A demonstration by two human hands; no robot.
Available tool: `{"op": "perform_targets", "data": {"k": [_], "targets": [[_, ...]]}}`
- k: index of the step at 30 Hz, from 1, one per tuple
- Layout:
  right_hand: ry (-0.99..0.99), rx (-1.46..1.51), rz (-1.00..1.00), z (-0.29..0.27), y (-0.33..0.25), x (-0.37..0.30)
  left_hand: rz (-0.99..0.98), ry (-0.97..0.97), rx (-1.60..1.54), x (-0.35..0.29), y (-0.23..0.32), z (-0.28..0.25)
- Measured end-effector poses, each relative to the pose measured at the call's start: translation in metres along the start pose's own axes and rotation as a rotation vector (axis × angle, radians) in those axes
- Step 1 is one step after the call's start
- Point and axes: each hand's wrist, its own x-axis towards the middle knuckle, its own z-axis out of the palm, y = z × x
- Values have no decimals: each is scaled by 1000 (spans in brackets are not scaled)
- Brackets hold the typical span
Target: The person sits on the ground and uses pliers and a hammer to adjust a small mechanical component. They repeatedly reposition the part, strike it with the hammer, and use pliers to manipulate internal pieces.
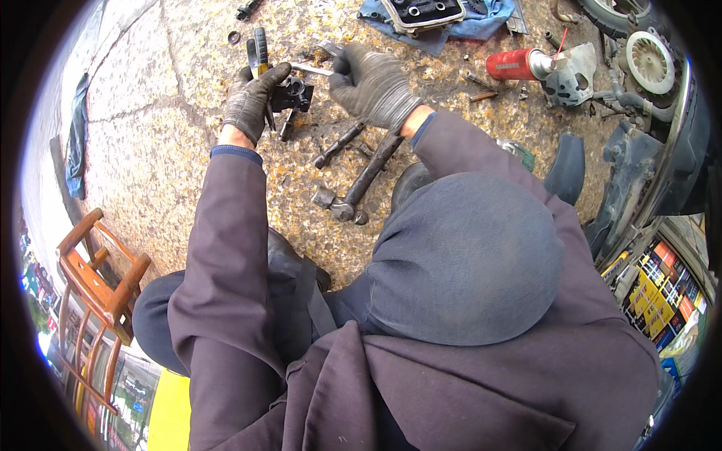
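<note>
My left hand (248,104), in a dark grey work glove, is closed around pliers with black-and-yellow handles (260,51) that point away from me. A small dark, blocky metal part (292,96) sits against its thumb side; whether fingers or pliers hold that part cannot be made out. My right hand (374,85), gloved too, is shut on a slim silvery metal tool (311,69) whose thin end reaches left toward the part. Its exact kind is hidden by the fist. Below the hands a hammer (368,177) lies on the speckled ground, beside a dark metal rod (338,146).
To the right stand a red spray can (517,65), a grey metal cover (575,77), a pale fan wheel (650,62) and a tyre (609,16). An engine cover (425,13) rests on blue cloth (481,28) at the far side. Left is a wooden chair (105,278).
</note>
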Motion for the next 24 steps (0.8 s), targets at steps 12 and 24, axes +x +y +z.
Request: {"op": "perform_targets", "data": {"k": [12, 24], "targets": [[-22, 14, -260, 12, -26, -4, -20, 8, -2, 2, -1, 5], [-90, 197, -160, 14, -12, 8, -23, -111, 26, 7, 4, -6]]}}
